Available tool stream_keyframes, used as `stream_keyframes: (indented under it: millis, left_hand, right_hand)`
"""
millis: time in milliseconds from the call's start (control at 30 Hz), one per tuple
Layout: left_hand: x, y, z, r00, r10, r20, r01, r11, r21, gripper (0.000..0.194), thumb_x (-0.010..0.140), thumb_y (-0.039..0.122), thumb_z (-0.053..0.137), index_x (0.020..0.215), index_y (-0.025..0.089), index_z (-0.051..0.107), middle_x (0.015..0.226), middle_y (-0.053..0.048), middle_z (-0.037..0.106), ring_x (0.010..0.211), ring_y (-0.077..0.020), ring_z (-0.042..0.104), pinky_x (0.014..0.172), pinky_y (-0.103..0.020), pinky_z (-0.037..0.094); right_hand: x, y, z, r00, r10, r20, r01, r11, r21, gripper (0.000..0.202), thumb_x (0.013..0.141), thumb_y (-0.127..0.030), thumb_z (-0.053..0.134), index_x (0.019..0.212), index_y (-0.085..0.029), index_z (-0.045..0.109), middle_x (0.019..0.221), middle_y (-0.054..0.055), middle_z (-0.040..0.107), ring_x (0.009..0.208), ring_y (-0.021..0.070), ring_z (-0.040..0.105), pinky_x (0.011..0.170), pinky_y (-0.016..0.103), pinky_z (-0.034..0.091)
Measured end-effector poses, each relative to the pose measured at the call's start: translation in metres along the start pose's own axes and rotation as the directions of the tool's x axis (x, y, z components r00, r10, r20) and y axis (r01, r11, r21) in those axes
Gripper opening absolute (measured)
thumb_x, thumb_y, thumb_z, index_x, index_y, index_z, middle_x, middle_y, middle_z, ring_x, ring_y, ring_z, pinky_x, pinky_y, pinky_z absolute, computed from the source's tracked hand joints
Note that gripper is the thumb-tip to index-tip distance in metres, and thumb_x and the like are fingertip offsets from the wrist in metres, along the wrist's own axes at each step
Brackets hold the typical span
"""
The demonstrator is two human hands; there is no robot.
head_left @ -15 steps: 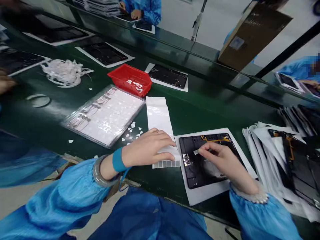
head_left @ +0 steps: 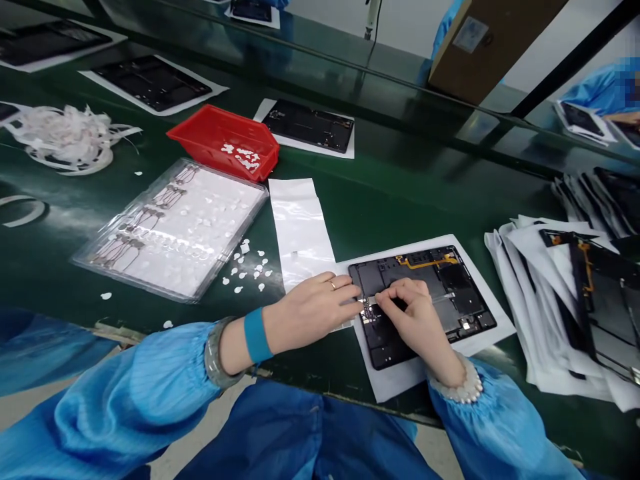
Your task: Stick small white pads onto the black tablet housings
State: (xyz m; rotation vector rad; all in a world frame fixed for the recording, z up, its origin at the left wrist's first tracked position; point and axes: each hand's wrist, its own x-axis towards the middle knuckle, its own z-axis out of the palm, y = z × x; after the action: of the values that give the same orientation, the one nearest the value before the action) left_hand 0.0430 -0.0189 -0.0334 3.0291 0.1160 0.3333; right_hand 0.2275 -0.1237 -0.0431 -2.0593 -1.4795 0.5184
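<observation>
A black tablet housing (head_left: 440,293) with its inside facing up lies on a white sheet (head_left: 395,383) in front of me. My right hand (head_left: 413,313) pinches a small pale strip (head_left: 371,301) against the circuit area at the housing's left side. Fingers stretched out, my left hand (head_left: 315,303) rests its fingertips at the housing's left edge, close to that strip. It holds nothing that I can see. Partly under this hand lies a long white backing sheet (head_left: 300,227); its near end is mostly hidden.
Left of the backing sheet, a clear-edged tray (head_left: 200,233) carries thin wired parts and white bits. Loose white dots (head_left: 257,268) lie beside it. Behind stand a red bin (head_left: 220,133) and another housing (head_left: 310,127). Stacked housings with white sheets (head_left: 530,313) are at the right.
My right hand has brought the strip left and down onto the housing's circuit area. My left hand has moved from the backing sheet to the housing's edge. The camera view has shifted.
</observation>
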Motion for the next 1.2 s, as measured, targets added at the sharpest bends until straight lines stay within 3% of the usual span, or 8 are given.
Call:
stream_keyframes:
  millis: [733,967,1200]
  left_hand:
    - [-0.0013,0.0004,0.0017,1.0,-0.005,-0.007,0.005,1.0,-0.005,0.018,0.096,0.021,0.041,0.099,0.017,0.058,0.102,-0.006,0.06,0.099,-0.021,0.055,0.08,-0.033,0.044]
    - [0.0011,0.0038,0.0045,1.0,-0.004,-0.012,0.005,0.999,0.041,0.023,0.096,0.026,0.043,0.115,0.018,0.053,0.103,-0.007,0.058,0.094,-0.0212,0.055,0.076,-0.033,0.043]
    - [0.0072,0.0087,0.0039,1.0,-0.028,0.011,0.028,0.998,0.048,0.029,0.093,0.03,0.048,0.118,0.016,0.051,0.099,-0.007,0.056,0.091,-0.0219,0.053,0.074,-0.034,0.043]
  right_hand:
    - [0.0004,-0.0029,-0.0004,1.0,0.006,0.015,-0.005,0.999,-0.039,0.025,0.084,-0.038,0.053,0.067,-0.024,0.065,0.08,0.004,0.059,0.087,0.0237,0.047,0.084,0.041,0.035]
    - [0.0003,-0.0023,-0.0006,1.0,-0.008,0.015,0.009,0.998,-0.059,0.025,0.085,-0.037,0.052,0.068,-0.024,0.065,0.08,0.004,0.059,0.087,0.0231,0.048,0.083,0.04,0.036]
    - [-0.0004,-0.0015,-0.0005,0.999,-0.044,0.016,0.045,0.994,-0.103,0.022,0.085,-0.035,0.054,0.07,-0.023,0.065,0.081,0.004,0.06,0.087,0.0235,0.05,0.082,0.04,0.038]
